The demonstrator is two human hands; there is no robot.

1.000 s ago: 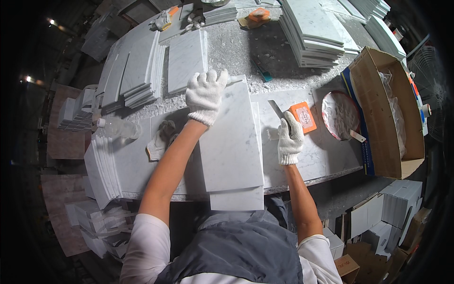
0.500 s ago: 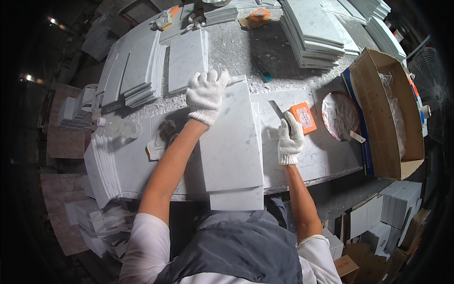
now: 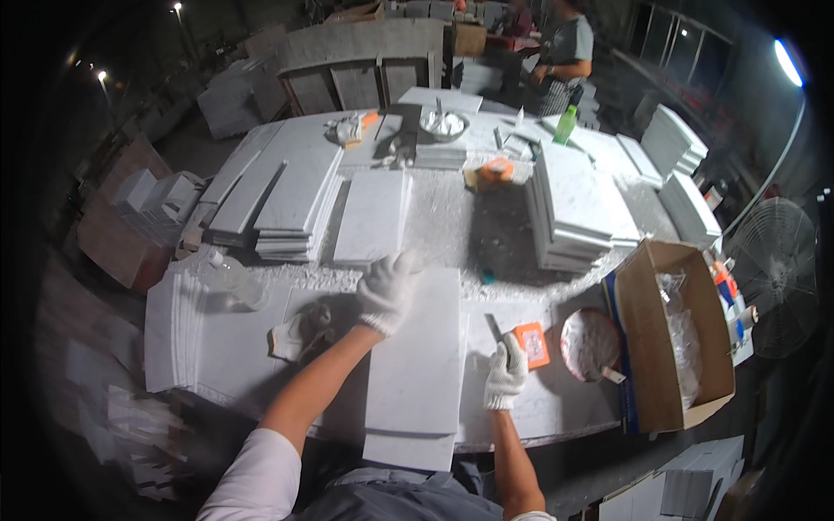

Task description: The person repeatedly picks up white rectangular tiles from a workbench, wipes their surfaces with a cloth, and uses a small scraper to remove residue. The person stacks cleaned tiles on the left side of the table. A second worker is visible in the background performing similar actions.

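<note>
Starting at the left of the worktop [image 3: 439, 208], showing a fanned stack of white tiles [image 3: 167, 334], then a clear plastic bottle [image 3: 241, 282] and a crumpled knit glove [image 3: 300, 334].

Placing the white-gloved left hand [image 3: 389, 291] over the far left corner of a pale marble tile [image 3: 415, 347]; blurring there too much for telling spread fingers from pressed ones, or a held thing from none. Lying mid-worktop, running its long axis from the near edge toward the far side, and overlapping a second tile [image 3: 408, 454] jutting out at the near end. Stretching rightward and nearward from the left fingers, so making the left hand the nearer of the two.

Holding the right hand [image 3: 506, 375], also gloved, across a small gap to the right of the marble tile, and wrapping its fingers round a flat-bladed scraper [image 3: 493, 326]. Pointing the blade away and slightly leftward, roughly along that long axis, but leaving its tip apart from the right edge.

Passing on to an orange box [image 3: 532, 345] just right of the blade, a round red-rimmed dish [image 3: 565, 337] containing white matter [image 3: 592, 343], and finally an open cardboard box [image 3: 638, 304].
</note>
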